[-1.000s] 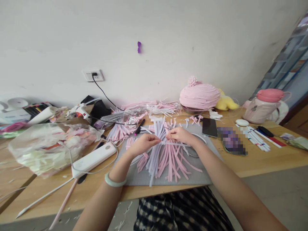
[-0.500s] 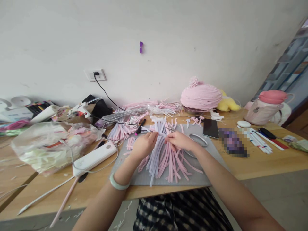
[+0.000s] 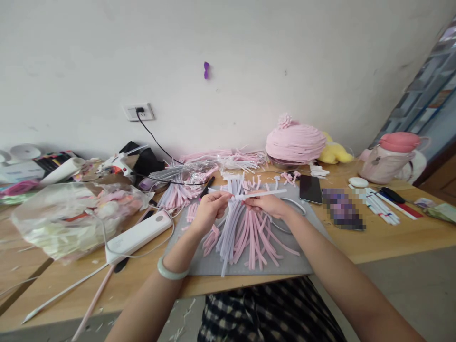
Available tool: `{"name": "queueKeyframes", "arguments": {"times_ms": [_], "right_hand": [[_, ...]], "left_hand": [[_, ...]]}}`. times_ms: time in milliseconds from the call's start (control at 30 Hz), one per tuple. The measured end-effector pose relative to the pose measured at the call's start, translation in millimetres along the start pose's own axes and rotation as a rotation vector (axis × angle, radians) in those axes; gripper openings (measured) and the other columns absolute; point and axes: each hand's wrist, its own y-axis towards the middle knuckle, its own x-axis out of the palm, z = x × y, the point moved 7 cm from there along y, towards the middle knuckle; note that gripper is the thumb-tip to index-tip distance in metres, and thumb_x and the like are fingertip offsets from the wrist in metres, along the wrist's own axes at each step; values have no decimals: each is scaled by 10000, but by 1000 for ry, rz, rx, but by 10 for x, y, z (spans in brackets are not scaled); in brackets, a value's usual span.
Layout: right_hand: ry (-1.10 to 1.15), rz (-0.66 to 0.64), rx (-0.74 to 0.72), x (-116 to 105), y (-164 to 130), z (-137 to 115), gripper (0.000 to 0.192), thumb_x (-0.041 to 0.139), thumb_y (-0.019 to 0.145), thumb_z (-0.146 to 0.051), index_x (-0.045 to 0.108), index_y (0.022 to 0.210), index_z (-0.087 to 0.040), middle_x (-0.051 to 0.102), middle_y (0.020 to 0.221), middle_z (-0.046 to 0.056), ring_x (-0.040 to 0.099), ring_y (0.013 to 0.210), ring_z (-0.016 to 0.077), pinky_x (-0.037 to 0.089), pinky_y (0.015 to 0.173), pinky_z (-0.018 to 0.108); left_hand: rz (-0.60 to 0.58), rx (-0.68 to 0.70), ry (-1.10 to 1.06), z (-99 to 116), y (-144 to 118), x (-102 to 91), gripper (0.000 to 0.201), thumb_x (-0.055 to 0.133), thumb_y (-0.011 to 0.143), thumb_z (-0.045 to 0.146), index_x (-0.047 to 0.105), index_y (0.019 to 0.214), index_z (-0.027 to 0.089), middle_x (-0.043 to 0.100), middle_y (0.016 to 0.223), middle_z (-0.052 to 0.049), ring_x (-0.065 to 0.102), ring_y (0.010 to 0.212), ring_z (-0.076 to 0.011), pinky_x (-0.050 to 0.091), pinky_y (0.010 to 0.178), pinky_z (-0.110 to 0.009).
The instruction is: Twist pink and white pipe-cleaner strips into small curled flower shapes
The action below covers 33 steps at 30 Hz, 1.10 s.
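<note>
Hands meet above a grey mat [image 3: 199,261] on the tabletop [image 3: 384,237]: left hand [image 3: 210,209] and right hand [image 3: 267,204] both pinch one white strip [image 3: 261,194], over loose pink strips [image 3: 252,235].

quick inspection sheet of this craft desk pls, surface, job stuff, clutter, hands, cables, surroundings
surface: wooden table with a grey mat in front of the person
job's things: white strip held above a pile of pink and white strips
clutter: plastic bag, phone, glue gun, pink hat
grippers: left hand and right hand both pinch the white strip
cables: black cable from the wall socket; white cable by the power bank
surroundings: white wall, purple bow
</note>
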Motion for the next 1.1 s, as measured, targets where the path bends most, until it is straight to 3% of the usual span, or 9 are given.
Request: {"name": "queueKeyframes", "arguments": {"times_ms": [100, 233, 367, 500, 600, 700, 800, 933, 1100], "right_hand": [[-113, -12, 45, -106, -21, 16, 258, 641, 643, -370, 625, 718, -124, 491, 534, -36, 305, 406, 36, 181, 409, 203], [-397, -49, 87, -181, -50, 25, 241, 622, 643, -353, 659, 669, -116, 520, 501, -22, 353, 420, 57, 216, 420, 205], [-525, 56, 27, -211, -46, -26, 230, 574, 677, -324, 657, 661, -110, 538, 516, -10, 409, 471, 82, 285, 473, 211], [-499, 176, -82, -173, -48, -98, 245, 486, 738, -294, 633, 651, -118, 541, 565, -4, 406, 501, 85, 294, 497, 213], [-384, 156, -56, -107, -41, -68, 253, 482, 753, -321, 614, 661, -126, 554, 596, 3, 359, 464, 67, 265, 462, 206], [-231, 93, -54, -43, -35, -65, 257, 530, 734, -371, 587, 655, -133, 573, 637, 13, 361, 466, 61, 263, 452, 203], [-133, 146, -94, -84, -49, -119, 269, 543, 722, -386, 562, 620, -138, 552, 621, 7, 346, 460, 55, 255, 451, 207], [-66, 216, -105, -153, -74, -162, 261, 557, 696, -394, 587, 677, -136, 516, 579, -9, 309, 438, 49, 213, 432, 212], [-64, 228, -126, -172, -92, -191, 256, 546, 696, -383, 601, 704, -132, 507, 569, -13, 299, 430, 49, 196, 425, 223]], "left_hand": [[-171, -85, 48, -17, -20, 54, 261, 631, 649, 390, 575, 680, 137, 221, 441, 103, 143, 366, -22, 100, 368, -165], [-332, -5, 459, 34, -55, 114, 231, 591, 692, 353, 645, 679, 129, 394, 447, 50, 299, 396, -56, 218, 387, -180], [-208, 207, 794, 88, -15, 94, 231, 515, 745, 334, 670, 711, 166, 613, 618, -18, 517, 568, -133, 370, 537, -221], [-11, 323, 986, 101, 4, 59, 248, 448, 796, 322, 665, 813, 201, 679, 769, -48, 586, 702, -175, 390, 648, -246], [139, 338, 970, 140, 0, -8, 251, 441, 807, 323, 652, 833, 189, 673, 774, -57, 589, 713, -177, 387, 652, -242], [234, 306, 787, 165, -3, -98, 264, 450, 803, 342, 632, 844, 156, 623, 659, -29, 546, 611, -144, 375, 585, -220], [210, 282, 629, 167, -3, -111, 284, 454, 794, 352, 609, 906, 143, 534, 549, 19, 467, 509, -115, 338, 509, -203], [146, 315, 624, 210, -26, -56, 263, 461, 781, 334, 636, 837, 146, 584, 653, -13, 496, 602, -128, 370, 559, -211], [77, 330, 620, 213, -40, -17, 292, 442, 787, 317, 638, 921, 147, 583, 655, -15, 491, 594, -124, 385, 568, -212]]}}
